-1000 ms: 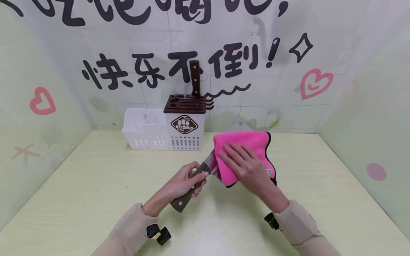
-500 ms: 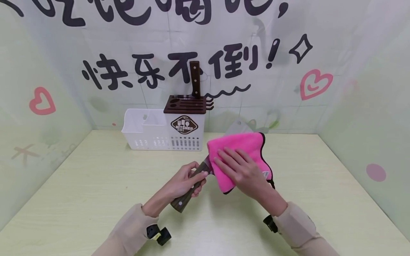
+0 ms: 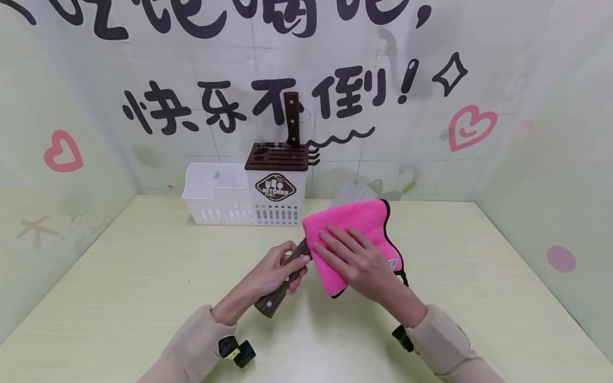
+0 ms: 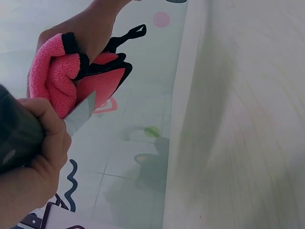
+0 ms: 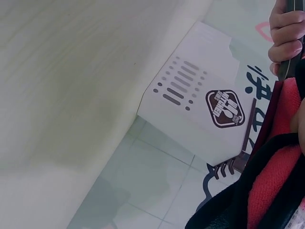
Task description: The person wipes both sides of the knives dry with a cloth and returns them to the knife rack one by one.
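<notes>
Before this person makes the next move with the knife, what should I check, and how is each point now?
1. Left hand grips the knife handle: ok.
2. Right hand holds the pink cloth against the blade: ok.
3. Blade lifted from the table: ok.
4. Pink cloth covers the whole blade: not ok; its far end shows.
5. Right thumb away from the edge: cannot tell; hidden.
6. Knife rack upright: ok.

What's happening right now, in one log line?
left hand: grips knife | right hand: holds cloth against blade | holder: farther back, another handle upright in it
</notes>
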A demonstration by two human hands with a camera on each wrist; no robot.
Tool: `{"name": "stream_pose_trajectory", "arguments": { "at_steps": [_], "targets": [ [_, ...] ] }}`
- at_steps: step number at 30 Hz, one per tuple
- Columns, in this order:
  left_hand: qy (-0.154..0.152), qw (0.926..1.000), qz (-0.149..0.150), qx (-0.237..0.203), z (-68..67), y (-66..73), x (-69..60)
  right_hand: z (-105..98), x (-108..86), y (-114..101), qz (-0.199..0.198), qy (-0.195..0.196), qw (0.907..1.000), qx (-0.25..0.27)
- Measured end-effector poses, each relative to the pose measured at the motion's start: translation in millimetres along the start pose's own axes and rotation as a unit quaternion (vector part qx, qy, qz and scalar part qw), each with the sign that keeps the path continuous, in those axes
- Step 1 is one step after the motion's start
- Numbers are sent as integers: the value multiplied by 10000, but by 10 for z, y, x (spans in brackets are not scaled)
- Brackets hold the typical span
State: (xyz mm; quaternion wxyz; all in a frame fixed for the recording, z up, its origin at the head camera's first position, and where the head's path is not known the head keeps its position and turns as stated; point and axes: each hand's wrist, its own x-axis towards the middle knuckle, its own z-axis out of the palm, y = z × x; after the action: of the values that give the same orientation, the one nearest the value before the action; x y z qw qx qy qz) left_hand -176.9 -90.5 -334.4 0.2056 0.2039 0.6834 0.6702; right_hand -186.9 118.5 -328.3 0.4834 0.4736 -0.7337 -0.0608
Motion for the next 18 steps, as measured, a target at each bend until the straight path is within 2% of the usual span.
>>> {"name": "stream_pose_trajectory", "arguments": {
  "at_steps": [18],
  "targets": [
    [-26,10000,42,-1,-14,-11,-9,-8,-26,20,-104,-19,9999,48]
  ]
}}
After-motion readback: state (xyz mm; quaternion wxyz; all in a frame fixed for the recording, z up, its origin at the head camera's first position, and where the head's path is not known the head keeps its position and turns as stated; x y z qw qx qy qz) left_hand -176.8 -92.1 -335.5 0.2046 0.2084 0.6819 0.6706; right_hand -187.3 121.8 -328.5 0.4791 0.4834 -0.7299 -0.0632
